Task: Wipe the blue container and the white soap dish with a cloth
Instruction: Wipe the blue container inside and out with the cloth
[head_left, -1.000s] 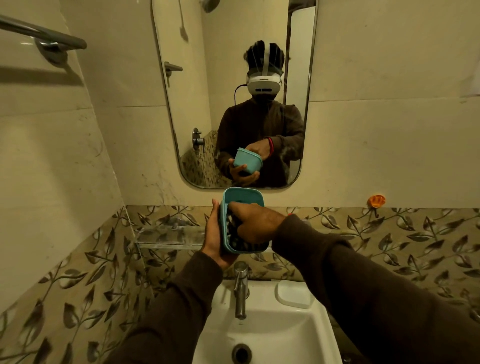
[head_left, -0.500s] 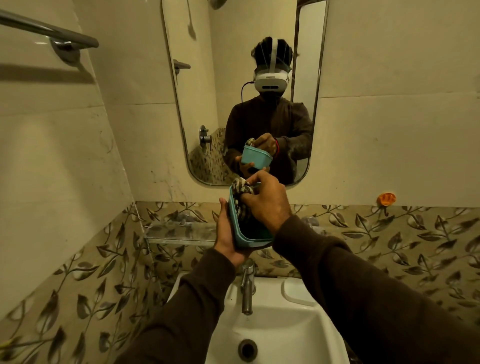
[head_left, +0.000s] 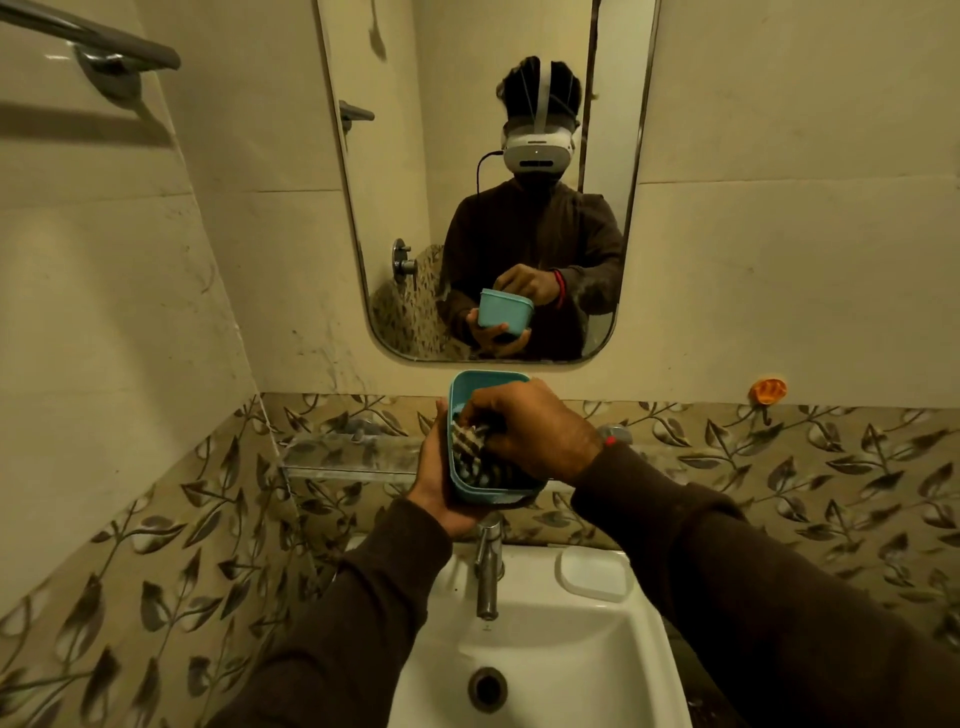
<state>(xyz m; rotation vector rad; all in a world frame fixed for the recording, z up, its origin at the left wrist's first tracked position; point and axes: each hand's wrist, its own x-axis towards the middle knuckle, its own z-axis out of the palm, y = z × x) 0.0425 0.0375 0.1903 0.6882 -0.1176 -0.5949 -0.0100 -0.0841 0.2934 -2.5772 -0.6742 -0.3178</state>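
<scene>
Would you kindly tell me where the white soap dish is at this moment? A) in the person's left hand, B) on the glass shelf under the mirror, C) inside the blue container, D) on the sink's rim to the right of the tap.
D: the white soap dish sits on the sink rim right of the tap, untouched, while both hands are busy with the blue container.

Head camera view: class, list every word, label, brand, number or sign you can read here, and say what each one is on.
None can be read.
Blue container: no lettering shows on its rim or wall.
White soap dish: plain, no print.
Tap: no visible marking.
Sink: a tiny mark below the spout, too small to read.
Headset in the mirror: no legible brand.
</scene>
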